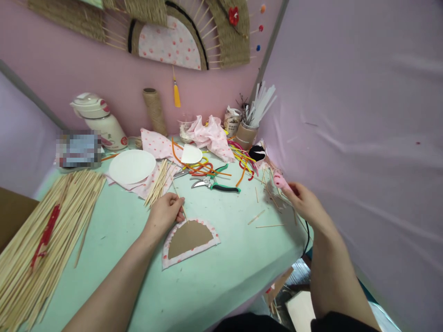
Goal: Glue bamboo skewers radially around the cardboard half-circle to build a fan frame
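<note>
My left hand (166, 212) pinches a thin wooden stick (175, 186), whose lower end meets the curved top edge of a fan-shaped piece (190, 238). That piece lies flat, brown in the middle with a pink-dotted cloth border. At the right edge of the table, my right hand (302, 199) is closed around a pink tool (282, 181), with a black cord hanging below. Short sticks (159, 184) lie in a bunch just beyond my left hand. Green-and-black pruning shears (224, 187) rest on the table between my hands, farther back.
Long sticks (58, 230) cover the left of the table (221, 281). White discs (132, 166), dotted cloth (212, 138), coloured pipe cleaners, a thermos (100, 122) and a twine roll (154, 110) stand or lie at the back. Loose sticks (271, 226) lie near my right hand.
</note>
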`<state>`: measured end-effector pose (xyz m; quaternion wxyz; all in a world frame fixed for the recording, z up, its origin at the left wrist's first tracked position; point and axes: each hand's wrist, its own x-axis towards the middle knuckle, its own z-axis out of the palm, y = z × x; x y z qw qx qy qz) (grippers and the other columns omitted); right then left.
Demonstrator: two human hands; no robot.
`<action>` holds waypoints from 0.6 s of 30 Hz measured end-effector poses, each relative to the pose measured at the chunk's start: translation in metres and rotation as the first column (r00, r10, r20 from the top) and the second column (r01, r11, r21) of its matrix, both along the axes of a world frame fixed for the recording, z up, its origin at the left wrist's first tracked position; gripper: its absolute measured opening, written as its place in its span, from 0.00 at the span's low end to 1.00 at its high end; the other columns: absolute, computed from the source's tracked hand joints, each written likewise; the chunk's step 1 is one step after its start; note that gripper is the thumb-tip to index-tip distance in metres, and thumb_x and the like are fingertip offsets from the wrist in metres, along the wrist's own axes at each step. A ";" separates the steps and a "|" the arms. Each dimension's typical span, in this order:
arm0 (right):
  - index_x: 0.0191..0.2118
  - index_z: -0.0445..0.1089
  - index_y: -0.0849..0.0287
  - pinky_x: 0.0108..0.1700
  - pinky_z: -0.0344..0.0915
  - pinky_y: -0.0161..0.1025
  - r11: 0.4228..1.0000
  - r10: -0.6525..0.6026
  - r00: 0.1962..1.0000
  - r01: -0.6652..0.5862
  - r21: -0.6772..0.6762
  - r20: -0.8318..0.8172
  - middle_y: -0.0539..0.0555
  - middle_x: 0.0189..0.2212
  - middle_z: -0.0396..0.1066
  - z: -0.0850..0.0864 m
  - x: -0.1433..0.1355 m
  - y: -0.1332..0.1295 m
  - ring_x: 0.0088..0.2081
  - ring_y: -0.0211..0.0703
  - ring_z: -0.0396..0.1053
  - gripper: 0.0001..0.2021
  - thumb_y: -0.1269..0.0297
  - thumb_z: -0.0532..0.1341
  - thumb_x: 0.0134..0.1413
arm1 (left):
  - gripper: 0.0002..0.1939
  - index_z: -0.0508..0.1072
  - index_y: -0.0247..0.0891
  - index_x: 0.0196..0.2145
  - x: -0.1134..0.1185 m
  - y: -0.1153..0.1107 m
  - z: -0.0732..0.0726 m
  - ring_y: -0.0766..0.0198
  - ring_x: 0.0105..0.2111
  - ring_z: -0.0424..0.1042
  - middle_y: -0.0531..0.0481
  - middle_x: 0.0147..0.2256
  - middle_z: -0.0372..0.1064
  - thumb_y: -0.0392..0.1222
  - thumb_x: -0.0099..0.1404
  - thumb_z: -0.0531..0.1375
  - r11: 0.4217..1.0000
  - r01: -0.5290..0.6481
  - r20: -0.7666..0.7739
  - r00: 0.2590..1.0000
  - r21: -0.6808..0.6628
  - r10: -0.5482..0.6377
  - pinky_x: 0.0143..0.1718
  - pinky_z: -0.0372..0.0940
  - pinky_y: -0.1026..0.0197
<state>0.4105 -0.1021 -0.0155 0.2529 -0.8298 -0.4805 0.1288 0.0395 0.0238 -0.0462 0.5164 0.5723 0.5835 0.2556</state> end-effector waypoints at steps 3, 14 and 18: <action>0.39 0.70 0.58 0.35 0.63 0.38 0.991 -0.020 0.960 0.056 0.123 -0.278 0.54 0.32 0.72 0.005 0.002 -0.007 0.34 0.45 0.67 0.23 0.41 0.56 0.56 | 0.13 0.66 0.39 0.28 0.000 0.001 -0.002 0.64 0.16 0.70 0.55 0.18 0.68 0.51 0.57 0.60 1.000 -0.011 0.017 1.000 -0.004 0.011 0.19 0.65 0.63; 0.34 0.69 0.59 0.23 0.60 0.34 0.864 0.176 0.470 0.348 0.364 -0.865 0.46 0.25 0.55 0.028 -0.023 -0.006 0.24 0.33 0.53 0.21 0.45 0.68 0.46 | 0.13 0.66 0.39 0.28 -0.002 0.000 -0.003 0.65 0.16 0.69 0.55 0.20 0.68 0.51 0.56 0.62 0.999 -0.027 0.093 0.995 -0.022 0.029 0.18 0.65 0.64; 0.35 0.69 0.60 0.22 0.63 0.34 0.858 0.156 0.504 0.356 0.369 -0.849 0.49 0.27 0.62 0.032 -0.043 -0.011 0.25 0.34 0.58 0.24 0.42 0.69 0.43 | 0.13 0.66 0.38 0.28 -0.003 -0.003 0.006 0.67 0.18 0.68 0.55 0.20 0.68 0.51 0.57 0.61 0.999 -0.028 0.155 0.987 -0.016 0.031 0.19 0.64 0.66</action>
